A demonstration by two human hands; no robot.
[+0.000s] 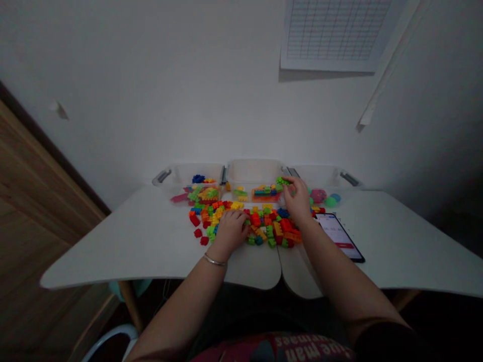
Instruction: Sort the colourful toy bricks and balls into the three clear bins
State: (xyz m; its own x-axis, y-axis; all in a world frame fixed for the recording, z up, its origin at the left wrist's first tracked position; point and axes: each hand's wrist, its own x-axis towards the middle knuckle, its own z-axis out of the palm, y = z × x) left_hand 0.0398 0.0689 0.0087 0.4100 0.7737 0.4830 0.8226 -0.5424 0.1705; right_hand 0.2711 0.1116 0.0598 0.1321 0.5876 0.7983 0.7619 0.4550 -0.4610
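Note:
A pile of toy building bricks (277, 229) in red, yellow, green, orange and blue lies on the white table. My left hand (231, 229), a silver bangle on its wrist, rests on the pile with fingers curled. A bit of green shows by its fingertips; what lies under them is hidden. Over the right front of the middle clear bin (256, 170), my right hand (297, 197) pinches a light green toy brick (281, 181). Bricks in several colours, including an orange piece (260, 197), lie inside that bin.
The left clear bin (181, 171) holds pink, green, orange and blue pieces. Green, pink and blue balls (330, 201) sit in the right clear bin (317, 173). A phone (340, 237) lies beside my right forearm. Behind the bins rises a wall (188, 100) with a gridded paper sheet (335, 35).

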